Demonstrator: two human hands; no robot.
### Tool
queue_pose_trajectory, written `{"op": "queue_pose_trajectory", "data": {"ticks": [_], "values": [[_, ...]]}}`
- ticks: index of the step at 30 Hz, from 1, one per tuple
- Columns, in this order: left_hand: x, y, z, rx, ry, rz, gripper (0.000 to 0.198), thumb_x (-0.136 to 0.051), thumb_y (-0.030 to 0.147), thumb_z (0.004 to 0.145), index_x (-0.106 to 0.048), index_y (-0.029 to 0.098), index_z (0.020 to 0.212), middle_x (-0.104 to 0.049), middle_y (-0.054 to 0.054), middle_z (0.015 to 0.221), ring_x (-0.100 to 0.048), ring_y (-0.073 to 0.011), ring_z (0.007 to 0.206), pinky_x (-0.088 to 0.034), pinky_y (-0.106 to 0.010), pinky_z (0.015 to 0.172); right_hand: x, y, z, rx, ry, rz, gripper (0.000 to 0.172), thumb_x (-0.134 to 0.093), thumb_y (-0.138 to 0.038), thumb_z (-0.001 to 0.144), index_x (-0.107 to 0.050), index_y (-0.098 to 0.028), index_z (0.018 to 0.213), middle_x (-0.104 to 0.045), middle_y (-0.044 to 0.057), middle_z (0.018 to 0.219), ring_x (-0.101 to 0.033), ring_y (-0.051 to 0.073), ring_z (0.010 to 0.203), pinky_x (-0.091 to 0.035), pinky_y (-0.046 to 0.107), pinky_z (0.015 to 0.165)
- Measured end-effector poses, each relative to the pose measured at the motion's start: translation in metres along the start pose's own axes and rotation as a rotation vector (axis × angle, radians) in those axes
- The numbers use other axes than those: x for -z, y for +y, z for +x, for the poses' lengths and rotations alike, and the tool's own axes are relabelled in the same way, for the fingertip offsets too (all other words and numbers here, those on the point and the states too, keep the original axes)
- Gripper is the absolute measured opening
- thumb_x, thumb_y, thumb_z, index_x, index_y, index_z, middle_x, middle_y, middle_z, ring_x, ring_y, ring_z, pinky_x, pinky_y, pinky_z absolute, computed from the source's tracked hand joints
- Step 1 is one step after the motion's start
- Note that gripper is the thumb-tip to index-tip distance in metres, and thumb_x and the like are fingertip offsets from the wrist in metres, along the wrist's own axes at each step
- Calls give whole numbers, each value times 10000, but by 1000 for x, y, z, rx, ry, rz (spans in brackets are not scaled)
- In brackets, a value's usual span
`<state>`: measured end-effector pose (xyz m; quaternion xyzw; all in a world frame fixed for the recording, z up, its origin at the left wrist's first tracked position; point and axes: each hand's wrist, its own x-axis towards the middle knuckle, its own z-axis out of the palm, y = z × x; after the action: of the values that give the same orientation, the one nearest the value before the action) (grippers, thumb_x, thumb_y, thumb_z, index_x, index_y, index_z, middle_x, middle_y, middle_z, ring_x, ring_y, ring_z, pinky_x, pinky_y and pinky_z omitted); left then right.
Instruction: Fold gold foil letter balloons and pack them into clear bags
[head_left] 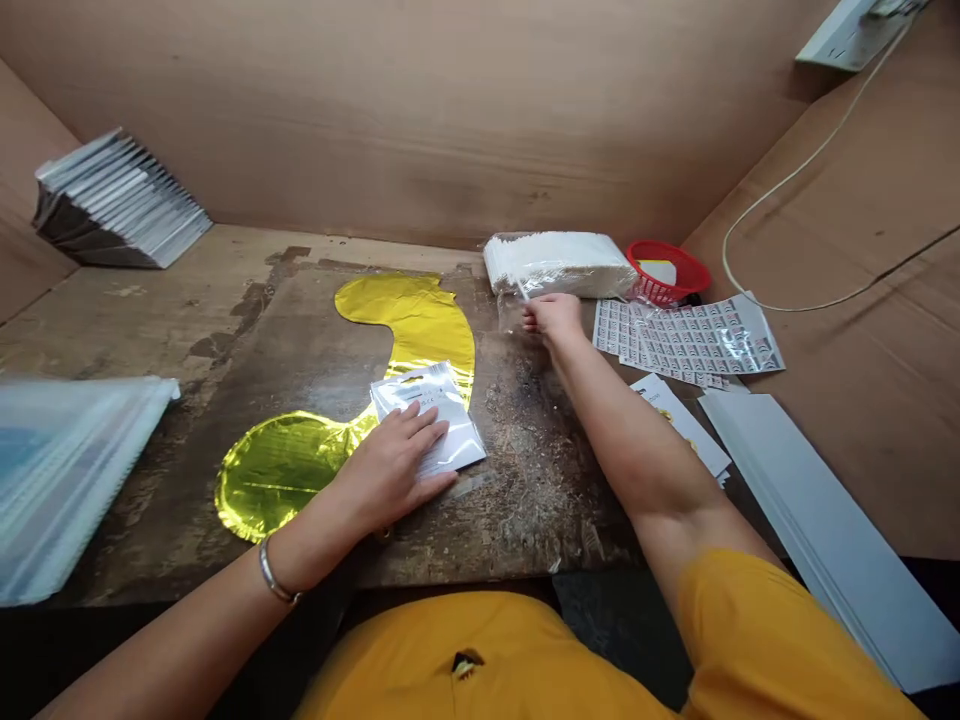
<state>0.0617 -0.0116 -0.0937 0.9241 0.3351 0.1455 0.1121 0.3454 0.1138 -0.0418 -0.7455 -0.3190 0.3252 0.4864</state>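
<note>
A flat gold foil balloon (409,318) lies on the worn wooden board (525,500). On its lower half rests a small clear packet with a white card (442,400). My left hand (394,462) lies flat on that packet, fingers stretched out. My right hand (553,316) reaches to the back, fingers pinched at the open end of a clear bag of white straws (559,263); what the fingers hold is too small to make out.
A red basket (670,272) stands behind sheets of printed stickers (686,340). White card strips (817,520) lie at the right. Stacks of packets sit at the back left (120,200) and near left (64,470). A white cable (787,180) crosses the right wall.
</note>
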Motion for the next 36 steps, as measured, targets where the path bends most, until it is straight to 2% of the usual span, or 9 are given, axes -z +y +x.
{"op": "queue_pose_trajectory", "data": {"ticks": [3, 6, 9, 12, 20, 23, 25, 30, 36], "values": [[7, 1, 4, -22, -29, -40, 481, -508, 496, 920, -637, 154, 1232, -624, -140, 1296, -514, -334, 1281, -390, -489, 1101, 42, 27, -53, 89, 131, -62, 77, -574, -105, 860, -629, -132, 813, -612, -19, 624, -572, 82, 502, -540, 250, 588], [15, 3, 9, -8, -65, -81, 428, -432, 479, 957, -679, 185, 1146, -692, -106, 1148, -592, -274, 1164, -398, -422, 1079, 84, 55, -141, 631, 302, -213, 62, -670, -207, 829, -701, -173, 871, -710, 28, 769, -683, 167, 705, -575, 336, 707], [24, 5, 15, 66, -114, -105, 409, -407, 464, 962, -715, 199, 1008, -718, -73, 955, -646, -231, 931, -476, -344, 866, 108, 70, -223, 888, 246, -387, 133, -707, -177, 818, -712, -236, 937, -744, 32, 849, -697, 184, 745, -573, 336, 702], [31, 7, 21, 142, -132, -92, 449, -404, 497, 944, -728, 190, 900, -690, -51, 775, -612, -191, 719, -412, -282, 660, 112, 75, -261, 1020, 150, -508, 215, -718, -134, 804, -687, -268, 969, -748, 19, 832, -697, 176, 703, -563, 313, 668], [39, 15, 28, 198, -208, -30, 524, -328, 515, 955, -740, 208, 849, -631, -13, 673, -556, -157, 643, -352, -277, 638, 85, 79, -226, 1063, -24, -650, 135, -566, -261, 925, -656, -227, 830, -736, 38, 777, -689, 167, 714, -510, 276, 675], [37, 10, 29, 124, -218, 26, 518, -399, 609, 912, -729, 211, 945, -682, -33, 820, -621, -199, 815, -398, -365, 894, 72, 82, -212, 1003, -138, -783, 246, -492, -278, 948, -630, -202, 760, -703, 54, 728, -642, 169, 667, -449, 277, 651], [33, 2, 31, 75, -190, 84, 589, -532, 694, 810, -686, 208, 1106, -675, -88, 1091, -595, -287, 1065, -255, -506, 1080, 65, 86, -207, 945, -208, -860, 264, -466, -273, 950, -616, -193, 747, -685, 59, 714, -617, 172, 655, -417, 278, 642], [15, -18, 36, 78, -249, 119, 1089, -560, 802, 720, -217, 169, 1537, -95, -224, 1602, -77, -488, 1446, -7, -642, 1118, 47, 92, -202, 843, -272, -956, 267, -429, -266, 960, -607, -186, 778, -678, 68, 727, -600, 176, 664, -380, 270, 635], [7, -15, 30, 92, -288, 118, 1076, -550, 790, 742, -165, 196, 1551, -52, -211, 1613, -43, -471, 1457, -1, -604, 1141, 39, 73, -181, 647, -394, -918, 153, -588, -226, 887, -611, -175, 1028, -720, 70, 838, -649, 203, 739, -414, 268, 661]]}}
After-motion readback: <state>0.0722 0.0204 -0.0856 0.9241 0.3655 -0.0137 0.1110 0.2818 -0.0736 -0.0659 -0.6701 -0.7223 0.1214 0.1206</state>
